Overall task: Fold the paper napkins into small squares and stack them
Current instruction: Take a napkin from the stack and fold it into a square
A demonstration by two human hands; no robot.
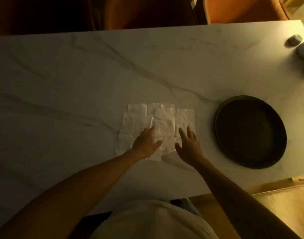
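- Paper napkins (165, 118) overlap loosely at table (61, 83) centre; we judge none stacked.
- Left hand (146, 142), right hand (189, 145): fingers spread flat.
- Dark tray (220, 135) at three o'clock.

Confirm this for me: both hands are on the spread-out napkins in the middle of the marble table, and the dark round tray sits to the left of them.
One thing is wrong: the dark round tray sits to the right of the napkins, not the left. The head view shows it. The rest stands: the left hand and right hand are on the spread-out napkins in the middle of the marble table.
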